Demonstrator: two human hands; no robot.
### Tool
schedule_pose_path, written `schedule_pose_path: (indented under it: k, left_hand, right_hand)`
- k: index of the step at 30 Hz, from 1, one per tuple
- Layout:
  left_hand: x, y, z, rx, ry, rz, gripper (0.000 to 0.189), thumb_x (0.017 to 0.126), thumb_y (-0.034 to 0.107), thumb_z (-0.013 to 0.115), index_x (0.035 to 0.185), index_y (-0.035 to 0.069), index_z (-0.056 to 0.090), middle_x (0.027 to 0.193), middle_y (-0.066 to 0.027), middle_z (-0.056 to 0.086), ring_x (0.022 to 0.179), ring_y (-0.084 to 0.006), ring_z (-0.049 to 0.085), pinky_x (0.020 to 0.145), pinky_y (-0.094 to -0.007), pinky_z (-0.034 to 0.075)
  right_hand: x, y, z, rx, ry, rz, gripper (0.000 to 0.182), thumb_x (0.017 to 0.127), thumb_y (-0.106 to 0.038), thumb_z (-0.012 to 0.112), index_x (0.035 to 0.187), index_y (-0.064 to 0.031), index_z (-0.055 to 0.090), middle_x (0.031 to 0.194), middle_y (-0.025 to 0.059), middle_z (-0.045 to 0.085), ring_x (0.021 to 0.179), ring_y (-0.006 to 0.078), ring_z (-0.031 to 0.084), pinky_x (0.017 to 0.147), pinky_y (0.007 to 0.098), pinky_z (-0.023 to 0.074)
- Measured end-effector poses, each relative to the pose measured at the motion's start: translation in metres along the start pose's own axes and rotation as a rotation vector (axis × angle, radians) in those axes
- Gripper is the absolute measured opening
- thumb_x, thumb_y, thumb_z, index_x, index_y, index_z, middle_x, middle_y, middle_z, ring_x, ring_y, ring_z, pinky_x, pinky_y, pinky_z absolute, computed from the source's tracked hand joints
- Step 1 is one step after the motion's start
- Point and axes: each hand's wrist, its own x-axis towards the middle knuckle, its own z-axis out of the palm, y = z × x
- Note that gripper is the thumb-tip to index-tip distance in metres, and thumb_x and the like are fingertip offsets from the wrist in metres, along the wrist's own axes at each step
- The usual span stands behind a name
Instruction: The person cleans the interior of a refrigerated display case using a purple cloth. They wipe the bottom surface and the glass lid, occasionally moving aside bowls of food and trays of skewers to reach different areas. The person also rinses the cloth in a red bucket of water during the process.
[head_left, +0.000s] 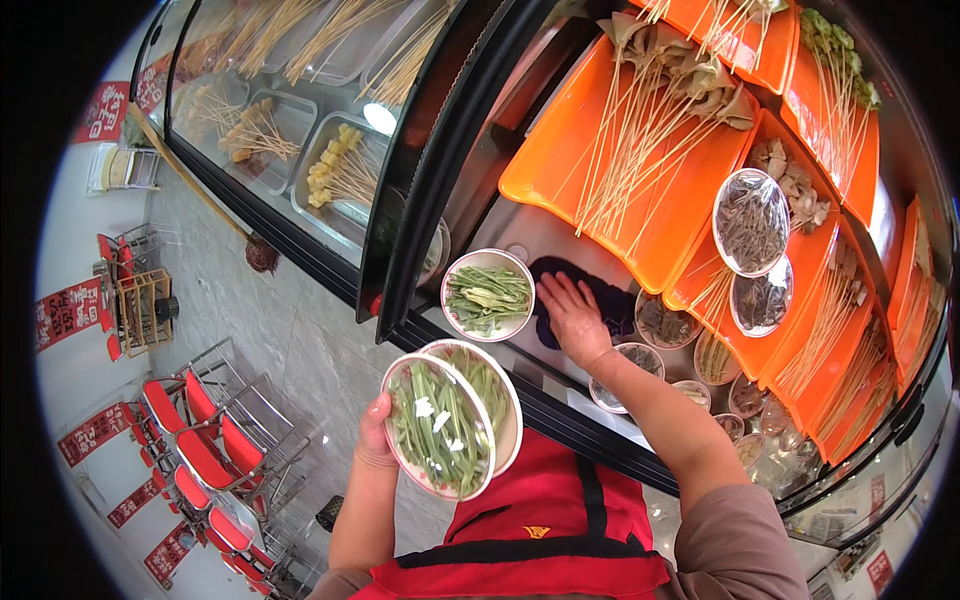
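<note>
My left hand (376, 431) holds two overlapping bowls at the front of the display case. The upper bowl (442, 431) has shiny clear film over green vegetable strips. Behind it shows the lower bowl (491, 382), partly covered, with similar greens. Inside the case, my right hand (574, 319) lies flat on a dark cloth (607, 292), its fingers stretched out and slightly apart. Just left of the cloth stands another bowl of cut greens (487, 292) on the metal case floor (495, 229).
Orange trays (544, 165) of skewered food slope above the cloth. Two film-covered bowls (752, 217) (761, 296) appear over the trays. Several bowls (637, 367) crowd beside my right forearm. A black frame (427, 165) divides the case. Red chairs (202, 457) stand at left.
</note>
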Motion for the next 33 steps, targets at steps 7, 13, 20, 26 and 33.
schedule_pose_path:
  k: [7,13,20,26,33]
  left_hand:
    - [0.033,0.016,0.047,0.052,-0.021,0.113,0.055,0.093,0.035,0.053,0.134,0.0,0.043,0.13,-0.0159,0.055,0.115,-0.0269,0.056,0.099,-0.0413,0.046]
    - [0.072,0.027,0.072,0.202,-0.137,-0.078,0.05,0.094,0.024,0.053,0.135,-0.001,0.042,0.129,-0.0153,0.056,0.115,-0.0238,0.057,0.1,-0.038,0.045]
    - [0.133,0.011,0.105,0.455,-0.28,-0.347,0.051,0.093,0.021,0.056,0.137,0.003,0.039,0.13,-0.0109,0.053,0.116,-0.0185,0.055,0.099,-0.0347,0.046]
    - [0.202,-0.033,0.133,0.714,-0.286,-0.489,0.049,0.095,0.023,0.055,0.137,0.004,0.039,0.128,-0.0082,0.054,0.114,-0.0156,0.056,0.095,-0.0321,0.048]
    - [0.265,-0.041,0.135,1.029,-0.254,-0.068,0.047,0.092,0.022,0.057,0.134,0.002,0.047,0.129,-0.0083,0.056,0.12,-0.0171,0.05,0.1,-0.0314,0.038]
  right_hand:
    - [-0.036,-0.011,-0.012,0.102,-0.271,-0.287,0.043,0.075,-0.012,0.059,0.118,-0.0156,0.063,0.133,-0.0003,0.05,0.128,0.0187,0.04,0.103,0.0399,0.0331]
    - [-0.058,-0.003,-0.027,-0.144,-0.565,-0.146,0.021,0.073,-0.015,0.058,0.087,-0.0094,0.072,0.101,0.0034,0.065,0.112,0.0181,0.051,0.088,0.0367,0.04]
    - [-0.065,-0.009,-0.126,1.961,-0.419,0.695,0.066,0.096,-0.048,0.046,0.149,-0.0186,0.021,0.143,0.0116,0.041,0.124,0.0278,0.046,0.098,0.0441,0.0425]
    - [-0.078,-0.004,-0.109,1.975,-0.07,0.782,0.054,0.1,-0.032,0.043,0.146,-0.0143,0.024,0.132,0.0096,0.051,0.105,0.0281,0.061,0.082,0.0417,0.0547]
    - [-0.031,0.019,-0.075,1.938,0.175,0.811,0.051,0.1,-0.024,0.046,0.145,-0.0131,0.025,0.132,0.0103,0.05,0.103,0.0282,0.061,0.086,0.0397,0.0508]
